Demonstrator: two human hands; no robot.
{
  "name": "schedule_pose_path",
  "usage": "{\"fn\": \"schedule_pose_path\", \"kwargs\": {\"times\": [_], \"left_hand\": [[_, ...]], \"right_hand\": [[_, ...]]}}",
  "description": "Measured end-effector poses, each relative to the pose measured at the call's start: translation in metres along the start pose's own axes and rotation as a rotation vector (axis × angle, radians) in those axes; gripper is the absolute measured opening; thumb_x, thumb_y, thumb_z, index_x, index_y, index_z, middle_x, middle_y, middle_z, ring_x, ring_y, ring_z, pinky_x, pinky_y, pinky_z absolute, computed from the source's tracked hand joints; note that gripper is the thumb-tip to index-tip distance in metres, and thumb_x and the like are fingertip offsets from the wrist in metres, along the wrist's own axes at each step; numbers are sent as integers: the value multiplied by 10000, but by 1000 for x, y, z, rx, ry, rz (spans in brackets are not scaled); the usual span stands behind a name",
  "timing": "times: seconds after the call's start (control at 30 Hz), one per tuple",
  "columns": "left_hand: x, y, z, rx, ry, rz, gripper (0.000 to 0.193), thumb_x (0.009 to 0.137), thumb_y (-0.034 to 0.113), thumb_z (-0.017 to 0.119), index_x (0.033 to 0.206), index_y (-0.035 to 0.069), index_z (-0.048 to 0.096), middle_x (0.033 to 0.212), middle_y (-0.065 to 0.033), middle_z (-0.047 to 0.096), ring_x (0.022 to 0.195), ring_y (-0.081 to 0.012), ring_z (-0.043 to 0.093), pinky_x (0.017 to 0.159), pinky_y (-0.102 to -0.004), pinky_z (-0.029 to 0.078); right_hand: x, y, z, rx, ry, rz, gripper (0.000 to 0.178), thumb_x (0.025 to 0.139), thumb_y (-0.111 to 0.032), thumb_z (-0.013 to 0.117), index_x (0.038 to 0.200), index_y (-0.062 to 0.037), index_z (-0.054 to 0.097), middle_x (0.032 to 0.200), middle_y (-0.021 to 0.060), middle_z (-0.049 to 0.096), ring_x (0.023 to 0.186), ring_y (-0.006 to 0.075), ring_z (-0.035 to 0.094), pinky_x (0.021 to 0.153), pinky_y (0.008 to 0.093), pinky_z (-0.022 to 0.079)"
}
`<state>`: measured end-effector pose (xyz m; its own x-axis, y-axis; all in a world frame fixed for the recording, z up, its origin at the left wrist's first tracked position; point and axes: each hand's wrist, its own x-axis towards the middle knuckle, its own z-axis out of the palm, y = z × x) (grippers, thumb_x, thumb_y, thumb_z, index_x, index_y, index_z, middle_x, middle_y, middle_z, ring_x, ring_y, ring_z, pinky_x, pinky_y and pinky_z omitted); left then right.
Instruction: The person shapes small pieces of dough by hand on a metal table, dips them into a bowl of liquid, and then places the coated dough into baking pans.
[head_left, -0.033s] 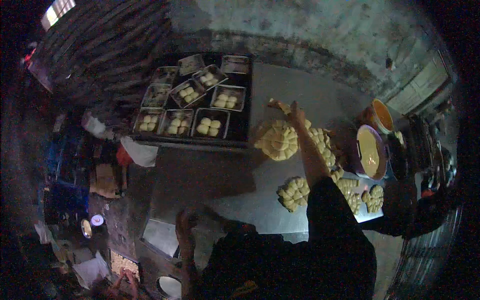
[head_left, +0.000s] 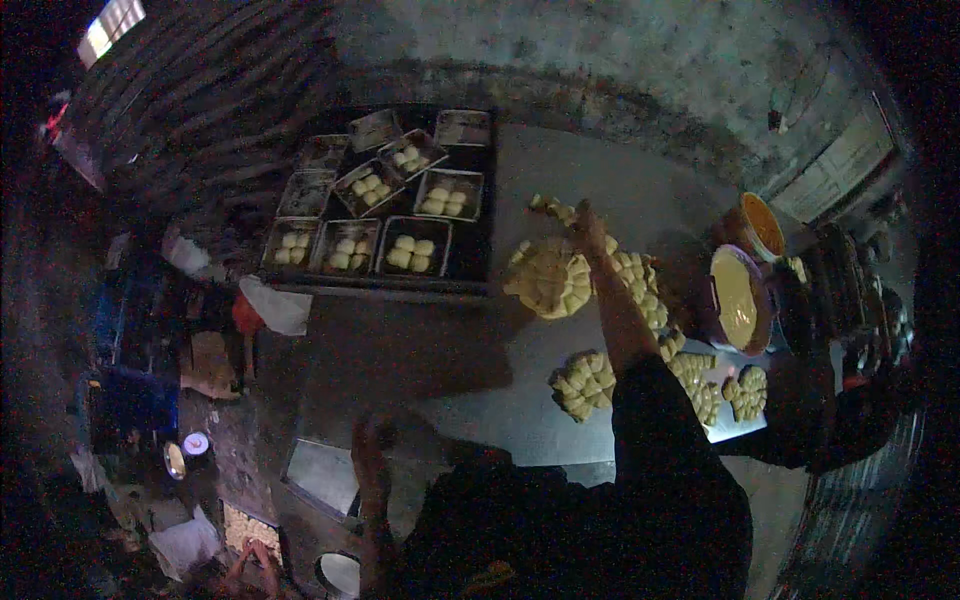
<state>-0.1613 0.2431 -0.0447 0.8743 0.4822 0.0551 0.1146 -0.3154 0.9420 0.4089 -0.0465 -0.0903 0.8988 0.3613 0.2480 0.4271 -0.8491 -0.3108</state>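
Note:
My right arm reaches over the metal table, and my right hand (head_left: 592,230) is at the end of a short row of dough pieces (head_left: 552,207). Its fingers are too dim to read. Below it lies a round mass of dough scored into wedges (head_left: 548,280). More cut dough (head_left: 637,285) shows beside my forearm, and other segmented clusters (head_left: 585,385) lie nearer me. My left hand (head_left: 372,440) is held up near the table's front left, dark and blurred; whether it holds anything is unclear.
A dark tray (head_left: 470,285) carries several metal tins, some with dough balls (head_left: 411,253). A tub of pale yellow stuff (head_left: 735,300) and an orange bucket (head_left: 762,225) stand at the right. Another person's hands (head_left: 258,555) are over a lit tray at lower left.
My right hand has shifted slightly, and the row of dough pieces beside it shows more plainly. My left hand has moved a little and looks more blurred. The view has shifted slightly.

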Motion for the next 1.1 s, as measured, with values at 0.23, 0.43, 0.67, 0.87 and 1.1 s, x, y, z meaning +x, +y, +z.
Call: {"fn": "schedule_pose_path", "kwargs": {"times": [0.23, 0.43, 0.67, 0.87, 1.1], "left_hand": [[48, 62, 90, -541, -168, -268, 453, 1003, 314, 538, 1347, 22, 506, 1284, -172, 588, 1122, -278, 629, 952, -389, 511], [40, 133, 230, -934, -259, -339, 367, 930, 112, 674, 1266, 8, 572, 1189, -121, 639, 1089, -203, 622, 934, -316, 502], [-5, 180, 319, -653, -444, -244, 302, 927, 55, 663, 1220, 7, 610, 1126, -88, 654, 1095, -194, 607, 899, -328, 516], [-21, 234, 356, -114, -541, 717, 252, 917, 172, 671, 1147, 69, 685, 1348, -118, 569, 1270, -334, 528, 1008, -433, 481], [-31, 250, 377, -140, -782, 1233, 440, 892, 295, 724, 1257, 97, 578, 1416, -126, 509, 1336, -343, 458, 1093, -481, 384]], "right_hand": [[-106, -53, -82, 833, -11, -146, 322, 884, -18, 675, 1199, -16, 608, 1077, 87, 663, 962, 184, 675, 767, 335, 565], [-289, -117, -193, 677, -50, 25, 344, 768, -23, 794, 1087, -22, 664, 1074, 98, 697, 921, 199, 678, 743, 315, 553], [-377, -65, -248, 561, 254, 134, 426, 734, 20, 795, 1134, -58, 670, 1264, 138, 637, 1123, 296, 652, 920, 358, 547], [-423, -15, -291, 1077, 120, 469, 328, 802, -31, 756, 1117, -9, 666, 1111, 121, 663, 1010, 224, 656, 820, 342, 551], [-494, 18, -273, 1506, -67, 573, 194, 859, -68, 753, 1028, -18, 671, 957, 72, 680, 839, 158, 638, 773, 331, 510]]}}
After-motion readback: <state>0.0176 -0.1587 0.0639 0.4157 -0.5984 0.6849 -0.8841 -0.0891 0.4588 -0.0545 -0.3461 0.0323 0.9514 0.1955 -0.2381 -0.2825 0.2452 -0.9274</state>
